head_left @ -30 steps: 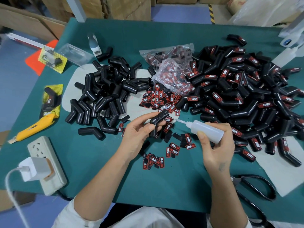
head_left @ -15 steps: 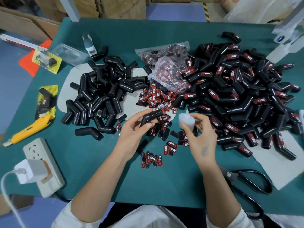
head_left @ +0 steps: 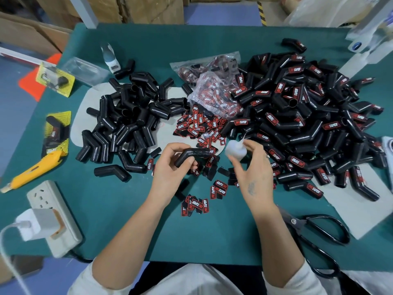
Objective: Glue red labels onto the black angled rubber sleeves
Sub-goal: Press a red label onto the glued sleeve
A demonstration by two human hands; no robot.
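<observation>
Seen from the head camera, the left hand (head_left: 170, 173) grips a bare black sleeve (head_left: 192, 156) above the near middle of the green bench (head_left: 127, 220), fingers curled round its bend. Just to its right, the right hand (head_left: 251, 173) holds a small white glue bottle (head_left: 235, 148), nozzle pointing away. Loose red labels (head_left: 200, 126) lie just beyond and beneath both hands. Unlabelled sleeves (head_left: 129, 118) are heaped to the far left, labelled ones (head_left: 308, 116) to the right. Black scissors (head_left: 316, 237) lie at the near right.
</observation>
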